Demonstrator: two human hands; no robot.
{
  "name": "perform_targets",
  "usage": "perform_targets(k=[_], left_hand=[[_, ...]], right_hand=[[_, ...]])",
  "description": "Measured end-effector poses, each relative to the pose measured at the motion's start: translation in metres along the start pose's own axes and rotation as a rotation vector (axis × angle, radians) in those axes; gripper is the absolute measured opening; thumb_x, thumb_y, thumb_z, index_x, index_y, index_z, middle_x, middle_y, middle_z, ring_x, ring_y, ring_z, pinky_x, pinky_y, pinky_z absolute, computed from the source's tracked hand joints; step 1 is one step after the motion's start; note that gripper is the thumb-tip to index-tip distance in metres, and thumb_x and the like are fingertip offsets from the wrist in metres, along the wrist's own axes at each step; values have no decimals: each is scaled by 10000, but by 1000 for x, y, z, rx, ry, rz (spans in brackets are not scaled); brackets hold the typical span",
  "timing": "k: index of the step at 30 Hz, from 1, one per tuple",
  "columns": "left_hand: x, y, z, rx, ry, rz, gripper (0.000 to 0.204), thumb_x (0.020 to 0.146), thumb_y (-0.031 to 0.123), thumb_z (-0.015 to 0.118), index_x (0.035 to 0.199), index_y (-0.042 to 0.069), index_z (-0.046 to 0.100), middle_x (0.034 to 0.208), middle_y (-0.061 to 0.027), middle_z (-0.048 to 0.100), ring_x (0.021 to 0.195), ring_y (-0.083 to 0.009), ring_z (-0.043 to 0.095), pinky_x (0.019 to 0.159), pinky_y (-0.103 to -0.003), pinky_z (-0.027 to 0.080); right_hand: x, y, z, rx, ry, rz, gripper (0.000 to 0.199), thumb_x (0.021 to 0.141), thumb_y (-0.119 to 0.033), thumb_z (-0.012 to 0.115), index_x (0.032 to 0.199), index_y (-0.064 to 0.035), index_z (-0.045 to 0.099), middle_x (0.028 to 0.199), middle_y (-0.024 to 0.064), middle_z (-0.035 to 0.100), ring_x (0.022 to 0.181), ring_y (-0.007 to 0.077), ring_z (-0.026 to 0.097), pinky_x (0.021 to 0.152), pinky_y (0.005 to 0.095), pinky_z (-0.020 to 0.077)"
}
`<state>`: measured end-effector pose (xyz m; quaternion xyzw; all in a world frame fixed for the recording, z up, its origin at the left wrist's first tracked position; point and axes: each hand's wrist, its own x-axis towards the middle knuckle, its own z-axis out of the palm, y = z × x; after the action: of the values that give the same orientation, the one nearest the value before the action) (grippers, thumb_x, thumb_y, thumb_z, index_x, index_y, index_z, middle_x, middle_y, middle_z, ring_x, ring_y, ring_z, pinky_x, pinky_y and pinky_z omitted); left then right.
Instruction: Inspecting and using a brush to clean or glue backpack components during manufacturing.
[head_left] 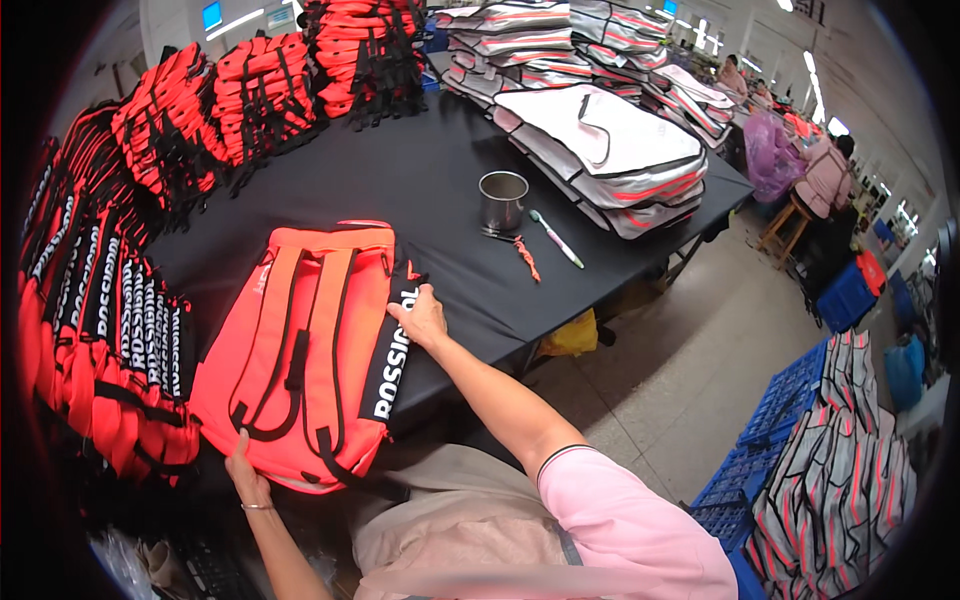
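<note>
A bright orange-red backpack (325, 330) lies on the black-covered table with its two shoulder straps facing up. Along its right side runs a black panel with white lettering. My right hand (422, 318) grips that side edge, thumb on top. At the lower left corner, my left hand (247, 472) holds the bag's bottom edge; its thumb shows on top while the other fingers are hidden beneath. Beyond the bag stand a metal cup (503, 203), a white-and-green toothbrush-like tool (556, 238) and a small tool with a twisted orange cord (527, 258).
Stacks of red bags (262, 90) line the table's (420, 160) far and left sides. Grey-white panels (610, 140) are piled at the far right. A blue crate (745, 450) with more grey pieces (835, 480) stands on the floor at right. Another person (826, 178) sits farther off.
</note>
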<state>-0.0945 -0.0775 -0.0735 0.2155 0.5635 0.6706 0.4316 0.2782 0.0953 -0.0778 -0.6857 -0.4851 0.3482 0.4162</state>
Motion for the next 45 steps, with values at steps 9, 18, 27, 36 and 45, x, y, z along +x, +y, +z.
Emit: perform_targets(k=[9, 18, 27, 36, 45], left_hand=[[41, -3, 9, -429, -271, -126, 422, 911, 254, 658, 1219, -26, 593, 1240, -133, 618, 1124, -259, 600, 1001, -413, 465], [46, -24, 38, 535, 338, 416, 333, 875, 149, 686, 1069, -110, 612, 1008, -150, 698, 902, -204, 645, 813, -333, 487], [35, -23, 35, 652, 434, 326, 296, 901, 123, 659, 1098, -91, 601, 1082, -160, 674, 964, -224, 630, 878, -346, 473], [96, -57, 30, 774, 146, 416, 363, 952, 198, 600, 1179, -84, 615, 1061, -163, 676, 889, -208, 630, 819, -372, 510], [99, -24, 74, 387, 131, 215, 379, 983, 250, 522, 1233, -21, 609, 1190, -120, 637, 1026, -215, 615, 907, -382, 496]], right_hand=[[21, -14, -12, -268, -56, -35, 821, 698, -516, 776, 1198, 73, 502, 1101, 298, 634, 1040, 407, 636, 881, 444, 513], [31, -2, 9, -447, 178, -224, 647, 825, -487, 681, 1190, 10, 482, 910, 283, 665, 858, 454, 652, 768, 515, 503], [27, -15, 10, -331, 97, -155, 328, 844, -289, 714, 991, -37, 565, 799, 168, 684, 730, 385, 667, 642, 447, 504], [26, -11, 27, -371, 58, -169, 465, 852, -451, 685, 962, -38, 503, 632, 181, 617, 571, 390, 637, 486, 466, 490], [30, -13, 11, -313, 92, -157, 455, 866, -453, 657, 926, -32, 496, 631, 195, 626, 588, 393, 643, 504, 476, 510]])
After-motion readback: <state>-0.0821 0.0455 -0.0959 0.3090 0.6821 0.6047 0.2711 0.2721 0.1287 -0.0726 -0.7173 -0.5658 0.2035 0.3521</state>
